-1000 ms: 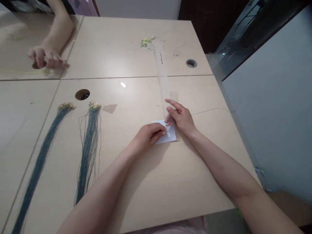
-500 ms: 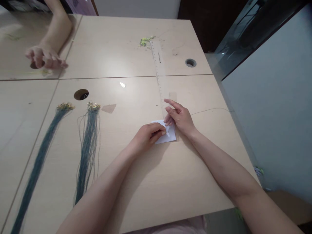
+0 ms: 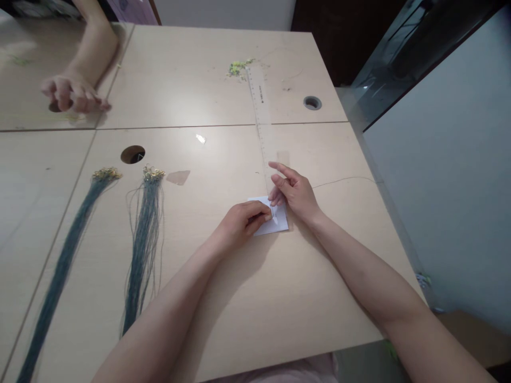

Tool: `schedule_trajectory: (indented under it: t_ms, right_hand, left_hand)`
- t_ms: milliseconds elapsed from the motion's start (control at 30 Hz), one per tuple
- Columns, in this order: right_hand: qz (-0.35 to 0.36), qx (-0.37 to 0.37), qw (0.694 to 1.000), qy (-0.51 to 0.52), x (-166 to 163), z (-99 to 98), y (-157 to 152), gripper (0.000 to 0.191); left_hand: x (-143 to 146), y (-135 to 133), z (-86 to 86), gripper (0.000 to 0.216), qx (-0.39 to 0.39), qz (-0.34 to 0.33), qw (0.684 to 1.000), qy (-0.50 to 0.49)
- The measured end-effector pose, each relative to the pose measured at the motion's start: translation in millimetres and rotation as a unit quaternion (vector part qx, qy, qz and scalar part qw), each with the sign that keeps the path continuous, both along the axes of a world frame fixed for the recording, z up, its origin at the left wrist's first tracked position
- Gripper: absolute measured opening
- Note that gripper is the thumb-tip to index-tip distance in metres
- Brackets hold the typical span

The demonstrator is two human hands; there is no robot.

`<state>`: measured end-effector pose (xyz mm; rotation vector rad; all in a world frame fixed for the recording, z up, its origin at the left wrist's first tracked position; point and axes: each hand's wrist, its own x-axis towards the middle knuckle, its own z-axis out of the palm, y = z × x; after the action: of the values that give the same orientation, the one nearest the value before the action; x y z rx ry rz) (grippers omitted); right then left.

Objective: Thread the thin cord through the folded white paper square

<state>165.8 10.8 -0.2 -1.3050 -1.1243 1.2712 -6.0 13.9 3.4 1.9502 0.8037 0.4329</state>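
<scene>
My left hand [image 3: 246,221] is closed in a pinch over a small white card [image 3: 281,219]; whatever sits between its fingertips is too small to make out. Against the card's upper edge, my right hand [image 3: 297,194] rests with index finger and thumb apart and its lower fingers touching down by the card. A clear ruler [image 3: 259,114] runs away from the card, its near end partly under my fingers. From behind the right hand a thin thread [image 3: 351,178] trails off toward the table's right edge.
Two bundles of blue-green cords, one left [image 3: 66,271] and one nearer [image 3: 141,255], have gold-coloured metal ends. Yellow-green scraps [image 3: 238,68] lie by the ruler's far end. A cable hole [image 3: 133,155] and a grey grommet [image 3: 312,102] break the tabletop. Another person's hand [image 3: 74,96] rests at far left.
</scene>
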Motion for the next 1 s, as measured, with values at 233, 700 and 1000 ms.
schedule_trajectory:
  t_ms: [233,700,1000]
  right_hand:
    - [0.0,0.0,1.0,0.0,0.1,0.4,0.0,0.056]
    - [0.0,0.002,1.0,0.005,0.5,-1.3,0.7,0.053]
    - [0.001,0.004,1.0,0.004,0.6,-1.1,1.0,0.053]
  left_hand:
    - [-0.4,-0.4,0.0,0.016,0.004,-0.002,1.0,0.003]
    - [0.5,-0.4,0.0,0.016,0.005,0.005,1.0,0.0]
    - [0.3,-0.3,-0.1,0.017,0.006,0.003,1.0,0.002]
